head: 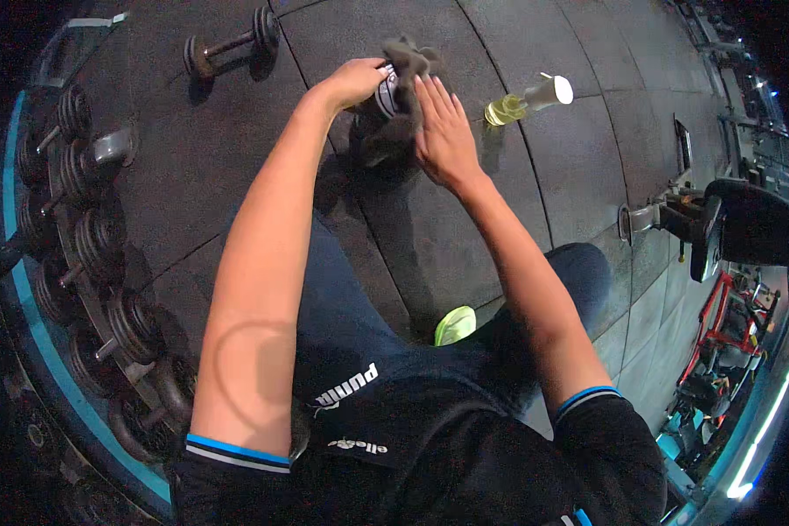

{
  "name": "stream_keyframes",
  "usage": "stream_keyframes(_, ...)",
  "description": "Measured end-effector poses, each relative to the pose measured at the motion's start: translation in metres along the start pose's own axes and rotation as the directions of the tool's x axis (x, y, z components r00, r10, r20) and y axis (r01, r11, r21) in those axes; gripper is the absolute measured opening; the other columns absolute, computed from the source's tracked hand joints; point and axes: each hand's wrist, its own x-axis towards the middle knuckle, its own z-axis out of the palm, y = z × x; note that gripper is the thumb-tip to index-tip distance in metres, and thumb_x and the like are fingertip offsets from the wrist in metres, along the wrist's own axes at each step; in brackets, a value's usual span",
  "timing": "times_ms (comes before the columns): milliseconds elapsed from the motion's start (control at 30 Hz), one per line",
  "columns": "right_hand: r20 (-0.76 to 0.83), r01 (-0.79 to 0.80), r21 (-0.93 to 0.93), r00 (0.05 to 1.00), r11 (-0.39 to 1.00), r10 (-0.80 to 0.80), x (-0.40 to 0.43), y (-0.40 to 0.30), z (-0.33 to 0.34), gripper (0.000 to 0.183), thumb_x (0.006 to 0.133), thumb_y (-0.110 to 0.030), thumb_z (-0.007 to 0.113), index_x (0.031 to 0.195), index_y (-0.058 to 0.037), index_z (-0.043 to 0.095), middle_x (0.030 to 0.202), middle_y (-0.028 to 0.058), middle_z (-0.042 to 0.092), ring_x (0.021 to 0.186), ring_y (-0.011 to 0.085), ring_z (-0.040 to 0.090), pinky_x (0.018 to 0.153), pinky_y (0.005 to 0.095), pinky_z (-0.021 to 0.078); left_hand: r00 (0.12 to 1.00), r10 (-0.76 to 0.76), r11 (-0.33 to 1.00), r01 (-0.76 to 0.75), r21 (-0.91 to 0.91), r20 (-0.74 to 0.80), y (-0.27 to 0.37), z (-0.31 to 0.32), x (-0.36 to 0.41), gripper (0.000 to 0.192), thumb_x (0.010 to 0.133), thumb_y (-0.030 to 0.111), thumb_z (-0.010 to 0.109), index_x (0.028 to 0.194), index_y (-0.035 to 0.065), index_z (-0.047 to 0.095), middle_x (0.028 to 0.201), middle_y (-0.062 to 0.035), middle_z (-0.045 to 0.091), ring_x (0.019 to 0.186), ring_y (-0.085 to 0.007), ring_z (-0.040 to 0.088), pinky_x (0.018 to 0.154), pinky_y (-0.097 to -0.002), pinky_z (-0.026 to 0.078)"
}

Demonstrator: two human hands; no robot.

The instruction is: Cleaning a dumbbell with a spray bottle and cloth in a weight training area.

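On the floor before me is a dark dumbbell (386,98) with white markings on its end face; much of it lies in shadow or behind my hands. The fingers of my left hand (350,84) hold the rim of that marked end. A crumpled grey-brown cloth (407,58) is bunched over the dumbbell. My right hand (448,138) presses flat on the cloth from the right, fingers extended. Just right of this hand, a clear bottle (506,110) of yellow liquid with a white top stands apart on the floor.
Another dumbbell (231,47) lies at the upper left. A rack of dumbbells (98,243) runs along the left side. Gym equipment with a dark pad (749,220) stands at the right. Between my legs shows a yellow-green shoe (456,325) on the rubber floor tiles (585,151).
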Motion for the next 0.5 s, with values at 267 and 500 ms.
stream_keyframes(267,-0.024,0.061,0.367,0.998,0.928,-0.056,0.063,0.044,-0.001,0.055,0.086,-0.007,0.046,0.141,-0.0024,0.046,0.145,0.0191,0.047,0.137,0.0378,0.039,0.114,0.0408,0.032,0.999,0.037,0.999,-0.036,-0.023,0.019,-0.007,0.007,0.002,0.041,0.102,0.026,0.046,0.137,0.0053,0.054,0.123,-0.013,0.064,0.107,-0.0232,0.06,0.09,-0.0363,0.048)
stream_keyframes(500,-0.318,-0.222,0.558,0.832,0.799,0.454,-0.012,-0.003,0.03,0.05,0.098,-0.013,0.037,0.145,0.0043,0.039,0.148,0.0234,0.042,0.14,0.0378,0.037,0.116,0.0397,0.0275,0.995,-0.029,0.999,0.027,0.025,0.097,0.011,0.002,-0.013,0.045,0.102,0.023,0.043,0.142,0.0031,0.045,0.139,-0.0184,0.055,0.129,-0.0283,0.051,0.107,-0.037,0.038)
